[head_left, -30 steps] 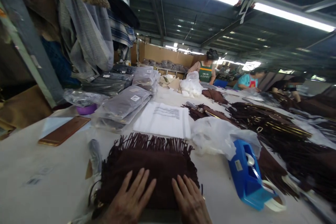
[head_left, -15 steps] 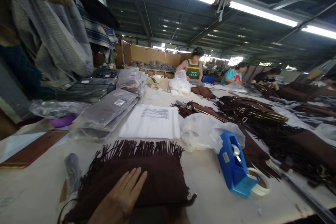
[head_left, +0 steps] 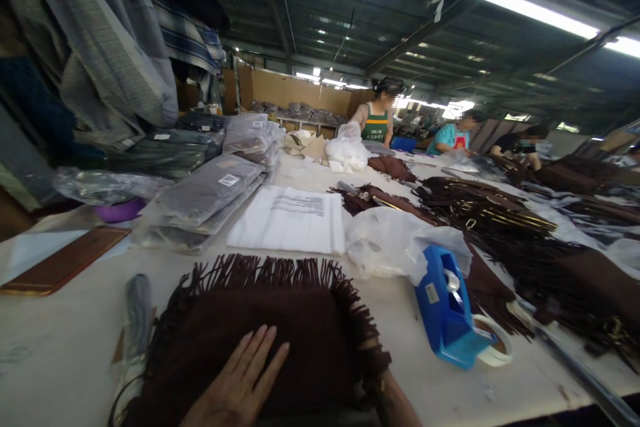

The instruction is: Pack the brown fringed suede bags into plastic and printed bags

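Note:
A dark brown fringed bag (head_left: 300, 320) lies flat in front of me, its fringe along the far edge and the right side. My left hand (head_left: 245, 370) rests palm down on its front, fingers stretched out. From the lower right my right hand (head_left: 387, 387) reaches in at the bag's right side. Brown fringe hangs over it and hides its fingers, so what they hold does not show. Left of the bag lies a tool with a grey wrapped handle (head_left: 139, 307), and a thin dark cord curves by the bag's lower left corner.
A blue tape dispenser (head_left: 443, 313) and a tape roll (head_left: 503, 347) stand to the right, beside a crumpled plastic bag (head_left: 385, 240). Printed white sheets (head_left: 287, 220) and bagged goods (head_left: 205, 190) lie behind. Brown fringed pieces (head_left: 485, 207) are piled right. Co-workers (head_left: 377, 121) stand farther back.
My right hand has come up from below the bag's near edge to its right side, where fringe now spreads outward. My left hand stays flat on the bag, shifted slightly.

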Available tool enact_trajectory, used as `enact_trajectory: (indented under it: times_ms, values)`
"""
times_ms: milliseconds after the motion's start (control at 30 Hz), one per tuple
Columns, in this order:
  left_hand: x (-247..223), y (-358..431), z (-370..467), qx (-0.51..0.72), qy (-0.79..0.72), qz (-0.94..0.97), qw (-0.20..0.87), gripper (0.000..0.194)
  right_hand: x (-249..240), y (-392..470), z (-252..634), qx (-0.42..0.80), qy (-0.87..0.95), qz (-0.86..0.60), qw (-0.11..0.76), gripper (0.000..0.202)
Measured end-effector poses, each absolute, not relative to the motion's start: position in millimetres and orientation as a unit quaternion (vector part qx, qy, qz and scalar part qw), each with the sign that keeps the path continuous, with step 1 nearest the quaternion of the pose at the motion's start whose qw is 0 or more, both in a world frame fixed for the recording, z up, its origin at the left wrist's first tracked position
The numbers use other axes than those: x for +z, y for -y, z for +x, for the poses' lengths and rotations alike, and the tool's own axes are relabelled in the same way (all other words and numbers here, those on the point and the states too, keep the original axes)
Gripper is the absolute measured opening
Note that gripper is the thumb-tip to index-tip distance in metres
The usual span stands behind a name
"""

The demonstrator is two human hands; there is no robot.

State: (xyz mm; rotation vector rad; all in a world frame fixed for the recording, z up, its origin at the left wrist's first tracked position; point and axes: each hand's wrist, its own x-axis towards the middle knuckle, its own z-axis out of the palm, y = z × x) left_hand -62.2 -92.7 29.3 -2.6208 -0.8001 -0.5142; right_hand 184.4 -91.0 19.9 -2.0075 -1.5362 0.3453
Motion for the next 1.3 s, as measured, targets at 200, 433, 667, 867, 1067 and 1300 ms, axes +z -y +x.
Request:
enact_trajectory:
  times_ms: [200,433,667,867,1067,1300]
  values:
    - [27,99,-58,-0.167,0.282,-0.921,0.209,0.064,32,82,146,0.149,0.646,-0.724,0.190,0.055]
    - [2,92,-62,-0.203,0.251,-0.928,0.187,0.054,22,78,85,0.062,0.630,-0.751,0.188,0.045]
    - [-19,94,-30,-0.262,0.240,-0.897,0.262,0.034,-15,79,125,-0.102,0.751,-0.626,0.182,0.045]
    - [42,73,-66,-0.193,0.224,-0.948,0.113,0.038,-31,75,142,-0.292,0.778,-0.508,0.227,0.043]
    - [78,20,-176,-0.108,0.470,-0.875,0.031,0.030,-22,75,144,-0.334,0.786,-0.482,0.195,0.040]
    - [60,68,-250,-0.058,0.515,-0.850,0.094,0.024,-28,71,152,-0.342,0.796,-0.463,0.188,0.039]
